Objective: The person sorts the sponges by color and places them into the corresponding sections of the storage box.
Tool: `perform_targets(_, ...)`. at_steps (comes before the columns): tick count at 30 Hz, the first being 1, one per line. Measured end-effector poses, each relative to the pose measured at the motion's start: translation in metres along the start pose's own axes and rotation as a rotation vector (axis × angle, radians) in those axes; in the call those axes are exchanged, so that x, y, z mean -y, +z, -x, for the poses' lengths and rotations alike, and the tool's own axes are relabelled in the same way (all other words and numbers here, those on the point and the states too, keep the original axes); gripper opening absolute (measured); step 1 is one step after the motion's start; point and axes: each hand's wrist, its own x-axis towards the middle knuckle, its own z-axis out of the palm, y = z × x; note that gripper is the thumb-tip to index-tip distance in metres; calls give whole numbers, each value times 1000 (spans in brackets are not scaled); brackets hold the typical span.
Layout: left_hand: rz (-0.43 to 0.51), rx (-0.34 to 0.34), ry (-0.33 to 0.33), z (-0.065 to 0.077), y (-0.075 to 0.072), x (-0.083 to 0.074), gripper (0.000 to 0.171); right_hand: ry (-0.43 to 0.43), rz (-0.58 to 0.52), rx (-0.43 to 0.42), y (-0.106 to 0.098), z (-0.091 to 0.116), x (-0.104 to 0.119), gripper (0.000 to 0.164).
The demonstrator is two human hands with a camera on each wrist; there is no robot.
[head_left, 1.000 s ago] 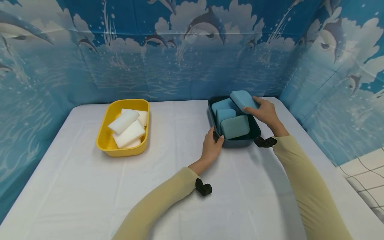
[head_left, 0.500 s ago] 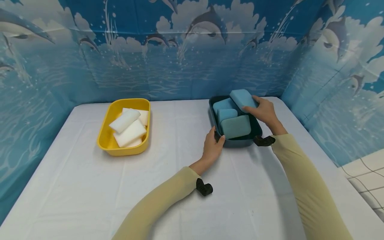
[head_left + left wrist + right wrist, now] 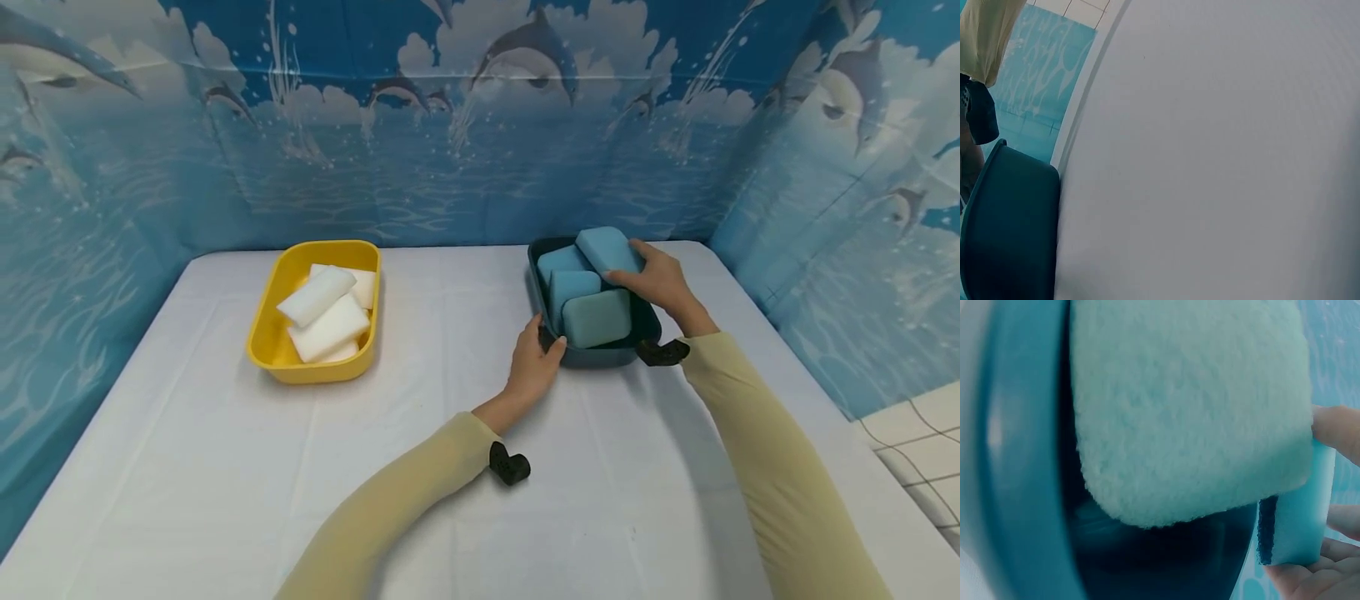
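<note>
At the right back of the table stands a dark teal plastic bin [image 3: 600,358] holding several blue sponges. My left hand [image 3: 531,367] grips its near left corner, thumb at the rim. Between the thumb and fingers of my right hand [image 3: 662,279] is a light blue sponge [image 3: 609,252], tilted over the bin's far right part. The right wrist view shows this held sponge [image 3: 1304,519] edge-on, partly behind a greenish scrub-faced sponge [image 3: 1191,406]. That greenish sponge [image 3: 597,318] leans at the bin's near side. The left wrist view catches the bin's outer wall [image 3: 1013,231]; my left hand is out of it.
A yellow bin [image 3: 311,375] with several white sponges [image 3: 327,327] stands at the left back of the white-covered table [image 3: 450,533]. Dolphin-print curtains [image 3: 465,183] hang along the back and sides. Tiled floor [image 3: 918,450] shows past the right edge.
The held sponge has come down slightly against the other sponges in the teal bin. The left hand keeps its grip on the bin. The head view has shifted a little.
</note>
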Motion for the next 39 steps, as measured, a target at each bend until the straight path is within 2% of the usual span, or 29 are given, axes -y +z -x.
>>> perform_targets(8,-21,45,-8,0,-10,5,60,-30,16,44,1,-7,3,94)
perform_targets(12,-68,75,16,0,-19,8,60,-60,26,77,0,-10,2,94)
perform_targets(18,-161,72,43,-4,-43,11,60,-80,45,98,-5,-17,-3,88)
perform_targets(24,-220,58,31,-4,-70,15,60,-79,48,97,-9,-20,-6,86)
perform_targets(32,-285,25,32,0,-103,20,60,-121,62,54,-14,-11,-6,84)
perform_targets(35,-303,22,35,4,-117,21,59,-163,87,29,-13,-2,-4,82)
perform_targets(39,-334,34,32,16,-136,24,58,-267,121,-25,-9,19,-2,77)
